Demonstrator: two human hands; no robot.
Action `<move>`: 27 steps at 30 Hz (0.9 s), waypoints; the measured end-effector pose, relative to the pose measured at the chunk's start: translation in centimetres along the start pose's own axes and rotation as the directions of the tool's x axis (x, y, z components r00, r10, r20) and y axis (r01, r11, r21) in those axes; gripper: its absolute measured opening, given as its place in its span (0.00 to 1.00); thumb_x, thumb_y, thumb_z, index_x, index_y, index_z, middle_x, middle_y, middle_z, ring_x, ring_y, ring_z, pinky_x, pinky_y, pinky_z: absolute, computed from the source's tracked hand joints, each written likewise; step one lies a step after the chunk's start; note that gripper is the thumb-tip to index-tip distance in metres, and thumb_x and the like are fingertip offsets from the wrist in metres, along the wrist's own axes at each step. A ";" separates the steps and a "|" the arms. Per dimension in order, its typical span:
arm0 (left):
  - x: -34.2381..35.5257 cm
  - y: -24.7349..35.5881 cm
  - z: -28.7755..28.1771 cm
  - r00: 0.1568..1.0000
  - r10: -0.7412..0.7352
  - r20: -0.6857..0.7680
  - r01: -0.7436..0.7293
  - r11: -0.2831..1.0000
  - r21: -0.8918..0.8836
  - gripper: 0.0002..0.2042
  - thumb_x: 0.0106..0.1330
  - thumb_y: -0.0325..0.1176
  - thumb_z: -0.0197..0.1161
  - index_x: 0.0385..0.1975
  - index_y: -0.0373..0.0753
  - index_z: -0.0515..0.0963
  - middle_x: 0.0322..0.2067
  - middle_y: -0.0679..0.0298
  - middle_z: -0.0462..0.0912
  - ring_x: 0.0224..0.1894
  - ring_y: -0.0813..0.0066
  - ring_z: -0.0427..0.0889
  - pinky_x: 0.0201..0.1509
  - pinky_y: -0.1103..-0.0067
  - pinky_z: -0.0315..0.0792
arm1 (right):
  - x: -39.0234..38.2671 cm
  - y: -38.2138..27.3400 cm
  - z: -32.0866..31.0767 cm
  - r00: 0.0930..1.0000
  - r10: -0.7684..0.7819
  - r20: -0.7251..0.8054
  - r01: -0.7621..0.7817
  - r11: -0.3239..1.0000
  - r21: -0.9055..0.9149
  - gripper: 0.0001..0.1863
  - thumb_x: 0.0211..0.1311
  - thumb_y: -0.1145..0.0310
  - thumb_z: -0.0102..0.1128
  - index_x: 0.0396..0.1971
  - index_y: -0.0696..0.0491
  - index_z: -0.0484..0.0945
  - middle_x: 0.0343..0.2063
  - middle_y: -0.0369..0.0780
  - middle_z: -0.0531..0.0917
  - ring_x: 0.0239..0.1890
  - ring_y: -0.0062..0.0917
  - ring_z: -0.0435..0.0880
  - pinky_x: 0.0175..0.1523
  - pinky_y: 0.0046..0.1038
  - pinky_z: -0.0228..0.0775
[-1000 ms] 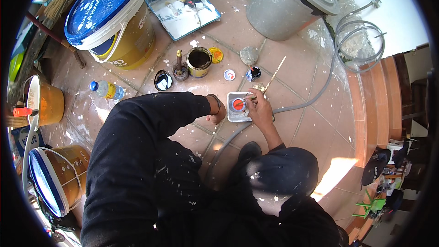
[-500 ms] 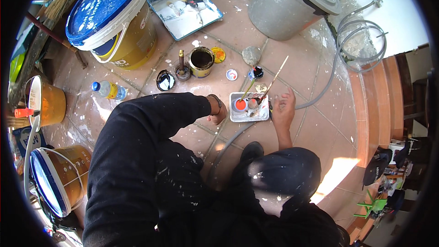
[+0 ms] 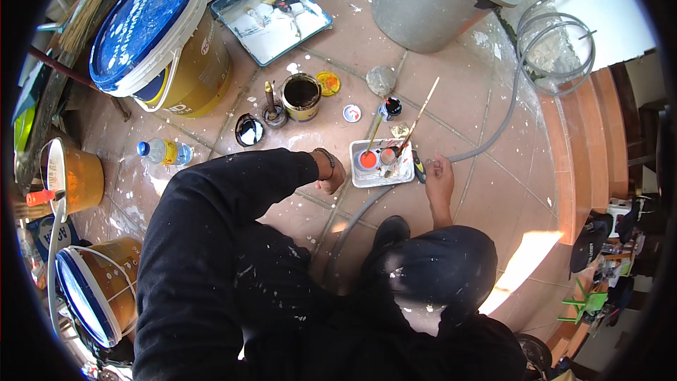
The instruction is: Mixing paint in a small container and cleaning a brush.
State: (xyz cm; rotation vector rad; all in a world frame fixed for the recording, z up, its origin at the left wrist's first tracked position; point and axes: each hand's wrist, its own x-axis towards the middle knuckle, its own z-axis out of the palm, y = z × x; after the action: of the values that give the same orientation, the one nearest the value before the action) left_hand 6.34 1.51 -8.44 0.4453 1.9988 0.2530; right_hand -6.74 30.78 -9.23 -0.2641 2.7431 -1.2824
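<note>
My left hand point(image 3: 331, 175), wearing a dark bracelet, is closed with its fingers curled under, to the left of a white plastic tray point(image 3: 358, 176). What it holds, if anything, is hidden. In the tray stand a small cup of red-orange paint point(image 3: 367, 161) and a second small cup point(image 3: 388, 156). Two thin paintbrushes lean up out of it, one with a long pale handle point(image 3: 423, 114). Right of the tray my right hand point(image 3: 440, 175) has its fingers bent and drawn together; I cannot make out anything in them. A yellow-and-black handle point(image 3: 419, 167) lies between this hand and the tray.
Beyond the tray are an open can of dark paint point(image 3: 301, 93), a small blue paint pot point(image 3: 391, 107) and a stone point(image 3: 381, 80). A roller tray point(image 3: 271, 17), a large lidded bucket point(image 3: 194, 74) and a grey bin point(image 3: 423, 17) stand farther off. A grey hose point(image 3: 486, 145) crosses the floor.
My right hand has moved slightly down, and its raised fingers have bent in. The yellow-and-black handle now shows beside it. My left hand stays nearly in place; the view has shifted a little.
</note>
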 end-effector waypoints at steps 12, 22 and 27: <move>0.6 -0.9 1.1 0.999 0.005 0.054 -0.006 1.000 0.009 0.15 0.57 0.40 0.63 0.34 0.35 0.87 0.35 0.54 0.88 0.39 0.56 0.85 0.45 0.63 0.77 | 8.0 -9.3 3.7 0.969 -0.129 0.210 0.148 0.986 -0.075 0.18 0.65 0.58 0.64 0.39 0.59 0.82 0.25 0.42 0.81 0.28 0.26 0.80 0.37 0.32 0.73; -0.9 -0.5 0.1 0.998 -0.005 0.067 0.002 0.999 0.038 0.13 0.65 0.37 0.61 0.39 0.36 0.87 0.38 0.62 0.90 0.40 0.69 0.87 0.47 0.68 0.79 | 7.8 -14.2 -6.5 0.979 -0.200 -0.047 0.205 0.933 0.296 0.06 0.71 0.73 0.55 0.34 0.59 0.78 0.24 0.36 0.82 0.27 0.14 0.77 0.32 0.21 0.69; -0.9 -0.4 -0.4 0.999 0.024 0.049 -0.028 0.995 0.093 0.13 0.64 0.39 0.61 0.37 0.38 0.88 0.38 0.63 0.90 0.42 0.66 0.87 0.50 0.66 0.77 | 5.2 -14.4 -10.1 0.956 -0.293 0.015 0.282 0.930 0.236 0.05 0.70 0.76 0.50 0.37 0.56 0.76 0.28 0.37 0.82 0.30 0.17 0.78 0.33 0.22 0.69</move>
State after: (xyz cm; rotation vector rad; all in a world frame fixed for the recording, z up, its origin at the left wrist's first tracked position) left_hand 6.30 0.79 -7.68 0.5329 1.9648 0.1633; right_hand -11.84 28.25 8.17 -0.6873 2.5486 -1.6245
